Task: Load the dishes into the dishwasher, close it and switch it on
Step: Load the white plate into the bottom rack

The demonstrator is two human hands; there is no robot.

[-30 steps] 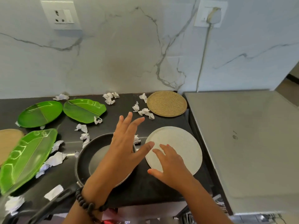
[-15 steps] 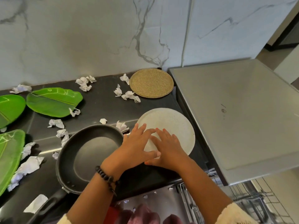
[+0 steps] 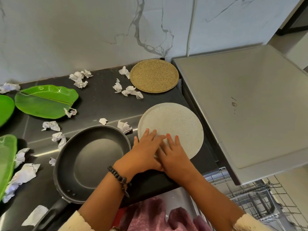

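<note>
A pale speckled round plate (image 3: 176, 124) lies flat on the dark counter (image 3: 103, 104), close to its right end. My left hand (image 3: 145, 152) and my right hand (image 3: 175, 155) both rest on the plate's near part, fingers straight and overlapping each other. A black frying pan (image 3: 90, 162) sits just left of the plate, its handle pointing toward me. A brown speckled plate (image 3: 154, 75) lies against the wall behind. Green leaf-shaped plates (image 3: 45, 100) lie further left. The dishwasher's wire rack (image 3: 260, 200) shows at the lower right, pulled out.
Several crumpled paper scraps (image 3: 130, 91) are scattered over the counter around the dishes. A grey dishwasher top (image 3: 241, 104) stands to the right of the counter. A marbled wall rises behind, with a white cable (image 3: 191, 25) running down it.
Both hands slid together onto the pale plate's near part; the left came over from above the pan. The camera tilted down and right, bringing the dishwasher rack into view.
</note>
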